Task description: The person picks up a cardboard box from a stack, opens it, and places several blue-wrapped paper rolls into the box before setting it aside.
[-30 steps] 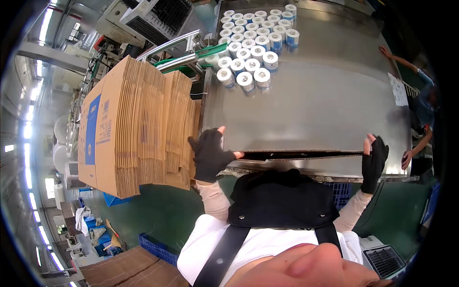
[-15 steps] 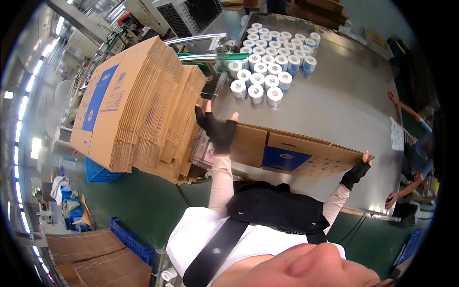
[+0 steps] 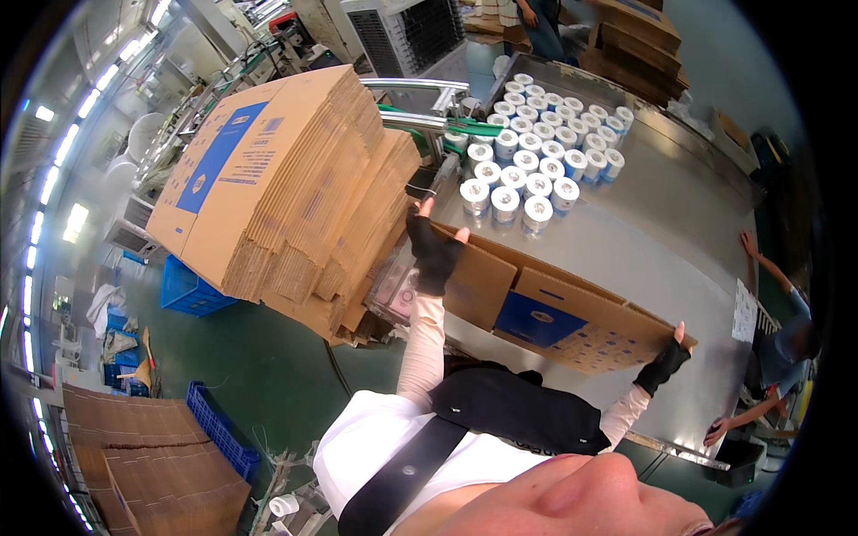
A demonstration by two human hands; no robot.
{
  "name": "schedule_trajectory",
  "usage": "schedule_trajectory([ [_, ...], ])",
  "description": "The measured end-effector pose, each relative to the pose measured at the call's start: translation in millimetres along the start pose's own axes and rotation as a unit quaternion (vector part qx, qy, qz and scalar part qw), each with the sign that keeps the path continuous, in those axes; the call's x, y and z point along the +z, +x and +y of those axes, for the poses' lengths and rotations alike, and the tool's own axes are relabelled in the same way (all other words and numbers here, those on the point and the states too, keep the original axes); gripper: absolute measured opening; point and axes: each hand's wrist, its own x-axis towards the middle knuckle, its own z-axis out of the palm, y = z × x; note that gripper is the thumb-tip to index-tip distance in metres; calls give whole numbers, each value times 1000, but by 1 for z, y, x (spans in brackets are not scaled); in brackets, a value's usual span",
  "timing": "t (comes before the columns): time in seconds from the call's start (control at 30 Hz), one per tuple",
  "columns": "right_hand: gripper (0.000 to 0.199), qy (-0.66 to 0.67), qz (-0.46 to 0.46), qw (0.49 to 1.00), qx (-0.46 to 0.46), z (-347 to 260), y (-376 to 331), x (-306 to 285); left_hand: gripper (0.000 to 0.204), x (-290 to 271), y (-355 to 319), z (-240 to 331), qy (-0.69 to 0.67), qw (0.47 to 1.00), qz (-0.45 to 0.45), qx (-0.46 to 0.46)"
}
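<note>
A brown cardboard carton [image 3: 617, 330] with a blue printed panel lies between my hands, on its long side above the near part of the metal table. It looks narrow, its long top edge slanting down to the right. My left hand [image 3: 435, 257], in a black fingerless glove, holds the left end, with thumb and a finger showing above the glove. At the right end, my right hand [image 3: 665, 364], gloved the same way, grips the carton with a fingertip over the edge. Parts of both hands' fingers are hidden. Beyond the carton stand several white-and-blue rolls [image 3: 536, 185] in rows.
Left of the metal table [image 3: 643, 241] leans a tall stack of flattened cartons [image 3: 268, 170]. A green-edged metal rail [image 3: 438, 121] meets the table's far left. Another person's arms [image 3: 770, 261] reach the right edge. Blue crates [image 3: 188, 288] and more cardboard [image 3: 170, 473] lie on the left.
The view has shifted and tilted, so the table and rolls appear further right and lower. Both hands keep their places at the carton's ends. Another person's legs now show at the far side.
</note>
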Motion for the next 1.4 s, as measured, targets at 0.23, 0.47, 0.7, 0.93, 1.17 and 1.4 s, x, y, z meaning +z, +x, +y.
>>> schedule_trajectory([
  [0.23,27,-7,38,995,-95,-10,4,-39,75,-4,9,47,-67,997,-30,25],
  [0.47,43,-100,11,962,-254,10,-9,-71,70,6,5,59,-86,992,-71,61],
  [0.7,41,-99,-23,975,-197,-7,-35,-43,63,9,-10,72,-129,981,-134,63],
  [0.93,37,-17,-61,996,-61,-52,-64,18,60,23,-30,80,-262,932,-249,-18],
  [1.17,42,-16,-154,982,-105,-35,-54,-10,58,30,-15,70,-206,958,-199,-28],
  [1.4,68,-123,-210,948,-207,8,-31,-84,61,64,-6,58,-138,982,-115,54],
])
